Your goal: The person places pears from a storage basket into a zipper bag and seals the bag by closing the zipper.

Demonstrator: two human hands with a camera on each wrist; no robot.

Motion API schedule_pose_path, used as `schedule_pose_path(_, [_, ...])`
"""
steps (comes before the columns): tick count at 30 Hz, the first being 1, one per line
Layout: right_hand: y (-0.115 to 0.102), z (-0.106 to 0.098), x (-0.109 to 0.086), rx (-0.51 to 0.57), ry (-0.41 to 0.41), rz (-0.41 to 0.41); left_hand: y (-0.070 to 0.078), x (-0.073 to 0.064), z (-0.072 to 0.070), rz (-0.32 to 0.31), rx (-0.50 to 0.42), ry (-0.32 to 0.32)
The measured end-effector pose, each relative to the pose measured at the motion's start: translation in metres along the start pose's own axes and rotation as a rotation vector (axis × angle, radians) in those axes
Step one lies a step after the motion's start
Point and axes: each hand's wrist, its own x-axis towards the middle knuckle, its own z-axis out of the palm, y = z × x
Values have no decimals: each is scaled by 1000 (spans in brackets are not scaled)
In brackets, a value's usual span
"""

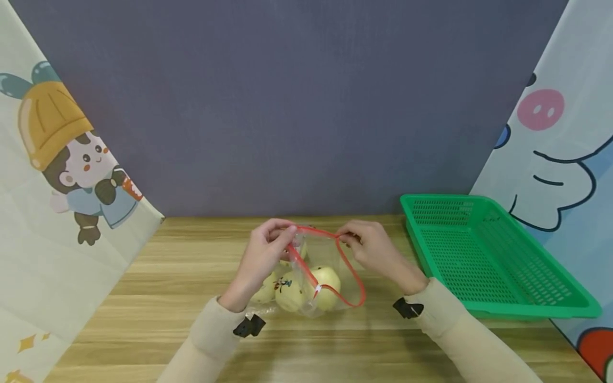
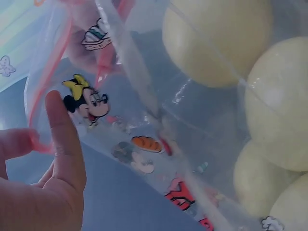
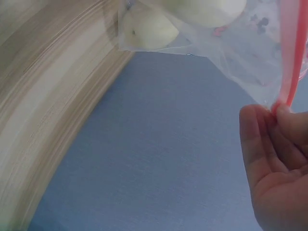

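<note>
A clear slider zip bag (image 1: 353, 276) with red edges round its open mouth stands between both hands. Pale yellow round fruits (image 1: 289, 291), several of them, fill it, as the left wrist view also shows through the printed plastic. My left hand (image 1: 263, 252) pinches the red rim at the far left between thumb and fingers. At the far right corner of the rim, my right hand (image 1: 369, 247) grips the red strip with thumb and fingertips, seen close up in the right wrist view. A white slider (image 1: 318, 289) sits at the near end of the mouth.
To the right, a green plastic basket (image 1: 431, 255) with slotted walls stands on the wooden table (image 1: 191, 276). A dark grey cloth wall (image 1: 306, 106) rises behind the table, and cartoon-printed cloths hang on both sides.
</note>
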Motion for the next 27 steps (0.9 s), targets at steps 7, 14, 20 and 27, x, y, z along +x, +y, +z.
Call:
schedule_pose_path(7, [-1,-1,2,26,-1,63,5,-11,-7,109,116,85])
schedule_pose_path(14, [0,-1,2,46,-8,103,4,-31,1,581,434,179])
schedule_pose_path(20, [3,0,2,52,22,118,5,-49,14,928,673,86])
schedule_pose_path(27, [6,0,2,59,35,109,-1,-70,26,914,1073,16])
